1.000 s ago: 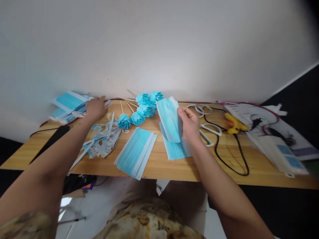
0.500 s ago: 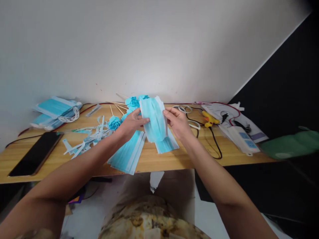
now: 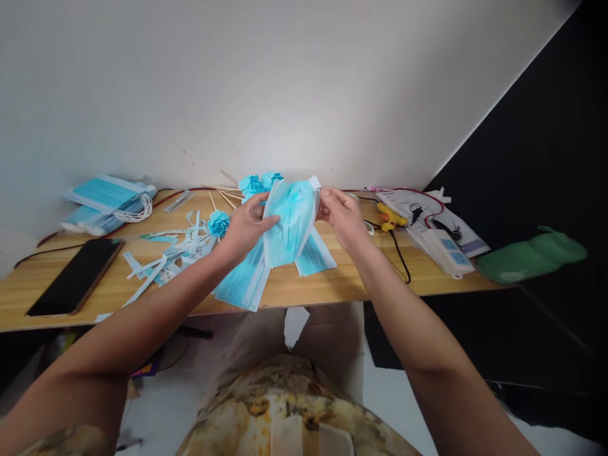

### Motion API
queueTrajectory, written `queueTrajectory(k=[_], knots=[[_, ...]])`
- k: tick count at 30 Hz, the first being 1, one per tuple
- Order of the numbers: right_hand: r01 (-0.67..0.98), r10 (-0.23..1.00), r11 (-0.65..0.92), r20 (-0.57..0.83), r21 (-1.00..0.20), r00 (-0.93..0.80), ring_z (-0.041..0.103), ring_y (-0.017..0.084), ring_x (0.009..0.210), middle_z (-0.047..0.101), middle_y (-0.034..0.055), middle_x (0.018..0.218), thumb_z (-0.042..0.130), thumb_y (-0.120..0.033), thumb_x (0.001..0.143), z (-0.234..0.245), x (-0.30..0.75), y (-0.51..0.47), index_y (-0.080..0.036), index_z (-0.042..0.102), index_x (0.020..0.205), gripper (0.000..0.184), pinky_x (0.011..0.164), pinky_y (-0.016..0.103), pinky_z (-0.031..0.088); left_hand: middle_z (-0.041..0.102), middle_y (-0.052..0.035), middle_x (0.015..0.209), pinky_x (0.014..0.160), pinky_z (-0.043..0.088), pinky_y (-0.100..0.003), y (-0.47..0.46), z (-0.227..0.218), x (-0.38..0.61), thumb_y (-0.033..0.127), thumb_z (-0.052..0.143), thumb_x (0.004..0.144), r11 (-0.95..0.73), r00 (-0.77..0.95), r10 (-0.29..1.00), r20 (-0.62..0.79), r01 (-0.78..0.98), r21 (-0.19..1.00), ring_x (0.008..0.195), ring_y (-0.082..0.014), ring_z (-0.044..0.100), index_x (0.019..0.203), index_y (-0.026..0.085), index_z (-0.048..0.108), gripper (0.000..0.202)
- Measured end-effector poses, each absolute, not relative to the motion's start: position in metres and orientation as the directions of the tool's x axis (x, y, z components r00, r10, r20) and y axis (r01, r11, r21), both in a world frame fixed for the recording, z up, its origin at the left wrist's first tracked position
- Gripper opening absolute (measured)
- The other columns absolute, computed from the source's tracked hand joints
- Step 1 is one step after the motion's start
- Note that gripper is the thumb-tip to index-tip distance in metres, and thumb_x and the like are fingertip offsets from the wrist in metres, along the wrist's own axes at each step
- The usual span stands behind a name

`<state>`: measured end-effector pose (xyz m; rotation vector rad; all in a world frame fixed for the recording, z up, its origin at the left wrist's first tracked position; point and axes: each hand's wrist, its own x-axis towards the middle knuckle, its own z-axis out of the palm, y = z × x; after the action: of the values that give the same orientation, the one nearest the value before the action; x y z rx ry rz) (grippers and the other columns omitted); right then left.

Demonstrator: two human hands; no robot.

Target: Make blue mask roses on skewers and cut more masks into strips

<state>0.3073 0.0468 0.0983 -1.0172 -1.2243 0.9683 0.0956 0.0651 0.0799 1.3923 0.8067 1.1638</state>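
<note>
Left hand [image 3: 246, 227] and right hand [image 3: 344, 215] nearly closed, we pinch the mask [image 3: 291, 223] at 2 sides; we should tension lightly.

Left hand [image 3: 246, 227], right hand [image 3: 342, 214]; blue mask [image 3: 291, 223] between

That mask sheet [image 3: 289, 228] you're holding looks like thin matt cloth, kinda creased. Your flowers [image 3: 218, 223] look matt and papery, on bare wood sticks [image 3: 212, 201]. Tabletop [image 3: 349, 278] is smooth wood with a slight sheen, your phone's [image 3: 76, 277] glossy, and the yellow glue gun [image 3: 392, 217] looks plastic.
</note>
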Motion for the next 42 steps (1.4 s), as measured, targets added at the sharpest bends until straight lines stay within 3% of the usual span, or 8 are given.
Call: queueTrajectory(k=[4, 9, 15, 23, 27, 32, 37, 42], knots=[[-0.120, 0.986, 0.140, 0.149, -0.983, -0.070, 0.064, 0.015, 0.074, 0.067, 0.0007, 0.081, 0.069, -0.071, 0.078, 0.091, 0.306, 0.037, -0.024, 0.068, 0.096, 0.050, 0.073, 0.031, 0.055, 0.075, -0.0055, 0.107, 0.078, 0.061, -0.035, 0.063, 0.080, 0.100, 0.029, 0.077, 0.079, -0.172, 0.223, 0.948, 0.225, -0.234, 0.957, 0.093, -0.0220, 0.072, 0.128, 0.020, 0.057, 0.054], [0.029, 0.983, 0.150, 0.146, -0.988, -0.113, 0.060, 0.014, 0.073, 0.069, 0.0007, 0.083, 0.079, -0.054, 0.074, 0.072, 0.307, 0.029, -0.022, 0.073, 0.093, 0.037, 0.069, 0.030, 0.050, 0.074, -0.0084, 0.115, 0.085, 0.061, -0.036, 0.070, 0.076, 0.104, 0.041, 0.082, 0.078, -0.202, 0.206, 0.939, 0.274, -0.313, 0.928, 0.105, -0.0259, 0.071, 0.123, 0.021, 0.059, 0.054], [0.226, 0.980, 0.198, 0.198, -0.954, -0.020, 0.054, 0.017, 0.069, 0.062, -0.0006, 0.075, 0.074, -0.051, 0.078, 0.071, 0.333, 0.030, -0.023, 0.071, 0.119, 0.050, 0.064, 0.031, 0.041, 0.069, -0.0032, 0.082, 0.069, 0.058, -0.028, 0.109, 0.086, 0.114, 0.028, 0.074, 0.079, -0.191, 0.102, 0.971, 0.216, -0.216, 0.958, 0.075, -0.0176, 0.067, 0.096, 0.017, 0.068, 0.021], [0.304, 0.980, 0.121, 0.163, -0.945, 0.118, 0.048, 0.015, 0.059, 0.058, -0.0048, 0.068, 0.072, -0.042, 0.077, 0.045, 0.364, 0.018, -0.024, 0.065, 0.126, 0.053, 0.058, 0.028, 0.037, 0.061, -0.0006, 0.067, 0.062, 0.059, -0.037, 0.128, 0.069, 0.146, 0.021, 0.065, 0.086, -0.047, 0.293, 0.956, 0.029, 0.055, 0.997, 0.054, -0.0174, 0.061, 0.133, 0.015, 0.065, 0.047], [0.473, 0.991, 0.056, 0.106, -0.880, 0.080, 0.047, 0.014, 0.058, 0.057, -0.0053, 0.065, 0.067, -0.036, 0.078, 0.013, 0.362, 0.018, -0.019, 0.069, 0.123, 0.048, 0.057, 0.028, 0.036, 0.067, -0.0037, 0.077, 0.074, 0.060, -0.042, 0.140, 0.044, 0.141, 0.018, 0.066, 0.084, -0.061, 0.289, 0.957, -0.004, 0.214, 0.975, 0.064, -0.0209, 0.067, 0.144, 0.013, 0.056, 0.061], [0.555, 0.990, 0.091, 0.134, -0.827, 0.037, 0.051, 0.016, 0.063, 0.059, -0.0022, 0.069, 0.064, -0.035, 0.083, 0.000, 0.363, 0.020, -0.019, 0.071, 0.123, 0.044, 0.061, 0.029, 0.038, 0.072, -0.0130, 0.123, 0.105, 0.050, -0.046, 0.121, 0.044, 0.120, 0.021, 0.060, 0.088, -0.566, 0.420, 0.821, 0.386, 0.515, 0.644, 0.109, -0.0269, 0.068, 0.134, 0.015, 0.065, 0.047], [0.654, 0.992, 0.123, 0.109, -0.747, -0.063, 0.057, 0.017, 0.066, 0.067, 0.0005, 0.074, 0.065, -0.033, 0.086, 0.009, 0.366, 0.020, -0.019, 0.071, 0.126, 0.043, 0.065, 0.030, 0.043, 0.072, -0.0158, 0.127, 0.108, 0.048, -0.053, 0.069, 0.035, 0.118, 0.026, 0.064, 0.092, -0.820, 0.808, 0.537, 0.242, 0.433, 0.375, 0.120, -0.0340, 0.065, 0.113, 0.018, 0.076, 0.026], [0.779, 0.983, 0.149, 0.179, -0.608, -0.049, 0.067, 0.023, 0.080, 0.077, 0.0086, 0.095, 0.064, -0.035, 0.091, 0.027, 0.373, 0.030, -0.021, 0.072, 0.127, 0.039, 0.077, 0.036, 0.050, 0.068, -0.0168, 0.134, 0.102, 0.050, -0.051, 0.047, 0.020, 0.119, 0.025, 0.062, 0.094, -0.882, 0.883, 0.449, 0.133, 0.414, 0.227, 0.122, -0.0356, 0.064, 0.113, 0.018, 0.075, 0.025]])
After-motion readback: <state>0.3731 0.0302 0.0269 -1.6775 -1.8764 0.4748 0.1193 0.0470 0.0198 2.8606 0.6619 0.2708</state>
